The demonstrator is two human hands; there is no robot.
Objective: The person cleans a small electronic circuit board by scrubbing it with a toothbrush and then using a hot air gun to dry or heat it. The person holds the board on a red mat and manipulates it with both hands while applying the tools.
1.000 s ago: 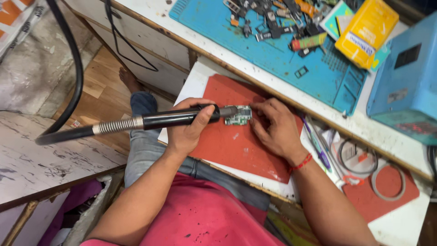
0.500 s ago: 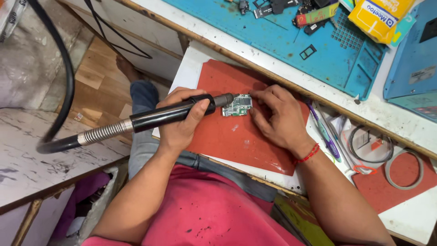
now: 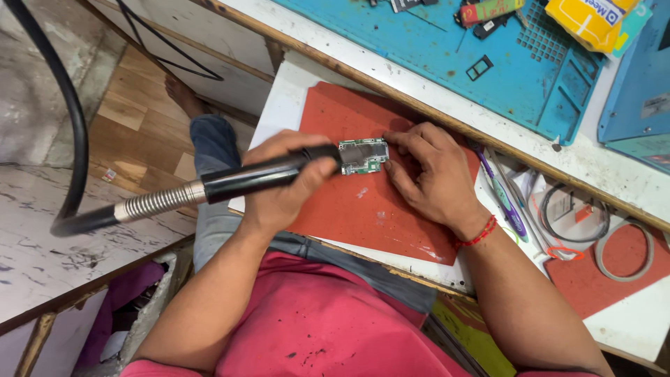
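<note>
My left hand point(image 3: 283, 185) grips a black hot-air wand point(image 3: 244, 178) with a steel spring collar and a thick black hose point(image 3: 73, 126) that loops off to the left. Its nozzle end sits right over the left edge of a small green circuit board point(image 3: 364, 155). The board lies flat on a red mat point(image 3: 363, 202). My right hand point(image 3: 426, 174) rests on the mat at the board's right side, fingertips pressed against its edge and top corner.
A blue work mat point(image 3: 447, 49) with small parts lies beyond the red mat. A yellow packet point(image 3: 593, 21) and a blue box point(image 3: 642, 91) stand at the top right. Purple-handled tools point(image 3: 506, 199), wire rings point(image 3: 579, 216) and another red mat point(image 3: 600, 279) lie to the right.
The view has shifted, so the bench sits higher in the picture. Both hands keep their hold; the wand's nozzle stays at the board's left edge.
</note>
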